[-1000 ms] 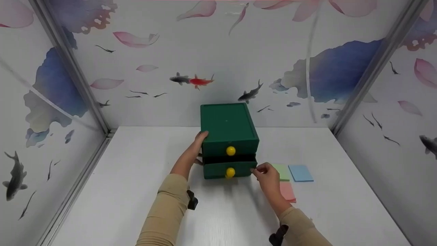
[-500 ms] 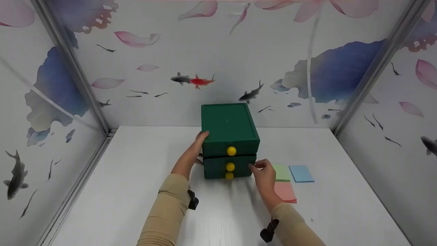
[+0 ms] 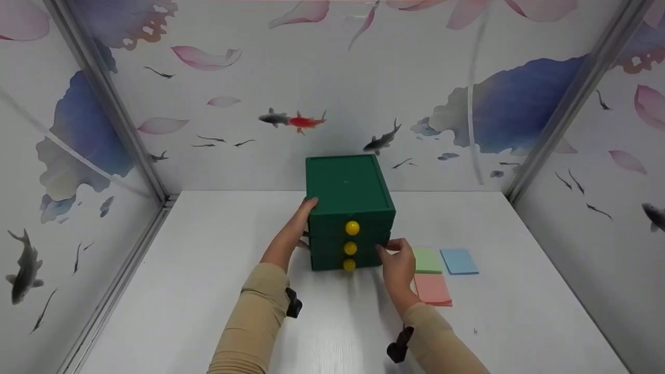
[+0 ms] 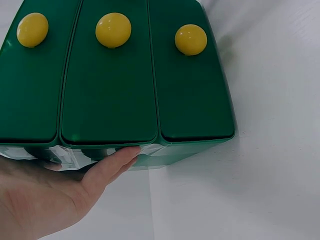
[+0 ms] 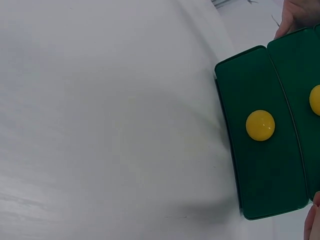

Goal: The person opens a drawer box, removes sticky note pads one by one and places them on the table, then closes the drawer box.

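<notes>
A green desktop drawer cabinet (image 3: 346,184) stands on the white table, its three drawers flush with the front. Each drawer has a round yellow knob; the middle knob (image 4: 113,30) shows well in the left wrist view. My left hand (image 3: 295,224) lies against the cabinet's left side, thumb near the top edge. In the left wrist view its extended fingers (image 4: 114,164) lie along that side. My right hand (image 3: 399,262) touches the right end of the middle drawer front (image 3: 371,249) with its fingertips. Only a bit of those fingers (image 5: 313,222) shows in the right wrist view.
Right of the right hand lie a green sticky-note pad (image 3: 428,261), a blue pad (image 3: 459,261) and a pink pad (image 3: 433,289). The patterned back wall (image 3: 234,166) rises behind the cabinet, with side walls at left and right.
The middle drawer has slid back in until flush, and the bottom knob has come into view. My right hand has moved slightly left and forward with it. The left hand has stayed in place.
</notes>
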`<action>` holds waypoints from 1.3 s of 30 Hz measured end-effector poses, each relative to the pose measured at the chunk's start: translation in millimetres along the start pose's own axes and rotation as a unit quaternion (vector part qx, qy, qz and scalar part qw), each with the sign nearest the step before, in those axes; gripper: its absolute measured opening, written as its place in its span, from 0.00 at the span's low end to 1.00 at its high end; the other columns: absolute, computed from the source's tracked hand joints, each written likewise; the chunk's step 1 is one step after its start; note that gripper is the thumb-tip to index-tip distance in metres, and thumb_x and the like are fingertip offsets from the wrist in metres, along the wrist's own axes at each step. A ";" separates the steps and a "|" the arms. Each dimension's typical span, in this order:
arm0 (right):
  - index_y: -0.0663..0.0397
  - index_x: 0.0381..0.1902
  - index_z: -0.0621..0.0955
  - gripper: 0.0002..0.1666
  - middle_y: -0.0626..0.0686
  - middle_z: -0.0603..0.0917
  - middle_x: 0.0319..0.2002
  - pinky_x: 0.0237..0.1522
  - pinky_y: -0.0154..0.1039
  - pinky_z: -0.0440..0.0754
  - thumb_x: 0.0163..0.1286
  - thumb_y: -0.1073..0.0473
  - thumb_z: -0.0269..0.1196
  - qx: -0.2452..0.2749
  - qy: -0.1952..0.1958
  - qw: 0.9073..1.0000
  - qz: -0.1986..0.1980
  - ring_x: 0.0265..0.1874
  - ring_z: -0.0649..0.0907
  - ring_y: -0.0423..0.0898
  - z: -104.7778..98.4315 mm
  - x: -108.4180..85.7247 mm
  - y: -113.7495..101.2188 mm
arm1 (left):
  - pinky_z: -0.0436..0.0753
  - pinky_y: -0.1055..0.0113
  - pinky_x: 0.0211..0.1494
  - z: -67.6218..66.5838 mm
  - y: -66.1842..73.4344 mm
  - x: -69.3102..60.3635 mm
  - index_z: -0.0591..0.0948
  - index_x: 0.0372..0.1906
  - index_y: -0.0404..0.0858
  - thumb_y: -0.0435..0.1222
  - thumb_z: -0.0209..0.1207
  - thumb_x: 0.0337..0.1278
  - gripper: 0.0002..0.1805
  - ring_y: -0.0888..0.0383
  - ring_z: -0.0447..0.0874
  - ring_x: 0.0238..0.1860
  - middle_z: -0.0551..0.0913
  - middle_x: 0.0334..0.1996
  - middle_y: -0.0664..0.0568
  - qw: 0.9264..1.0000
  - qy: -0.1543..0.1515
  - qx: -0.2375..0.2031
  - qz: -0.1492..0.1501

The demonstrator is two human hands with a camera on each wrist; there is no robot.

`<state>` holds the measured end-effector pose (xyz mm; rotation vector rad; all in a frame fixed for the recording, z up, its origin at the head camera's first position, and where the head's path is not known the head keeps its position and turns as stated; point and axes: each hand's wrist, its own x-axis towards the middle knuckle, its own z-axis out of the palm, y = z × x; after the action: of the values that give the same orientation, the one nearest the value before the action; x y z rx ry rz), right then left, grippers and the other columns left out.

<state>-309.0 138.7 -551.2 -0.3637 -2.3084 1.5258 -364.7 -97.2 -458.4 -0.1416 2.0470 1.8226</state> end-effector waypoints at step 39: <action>0.47 0.32 0.81 0.06 0.44 0.79 0.28 0.38 0.42 0.78 0.67 0.54 0.67 -0.155 -0.148 0.974 -0.071 0.30 0.77 0.46 25.7 -19.0 5.1 | 0.67 0.32 0.57 0.1 -1.0 -0.7 0.38 0.79 0.56 0.67 0.40 0.60 0.47 0.28 0.58 0.65 0.45 0.74 0.36 1.000 0.003 0.007 0.020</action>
<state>-302.5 111.7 -567.9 -0.0434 -2.7476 1.2187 -363.8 -97.3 -459.1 -0.1029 2.0807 1.8346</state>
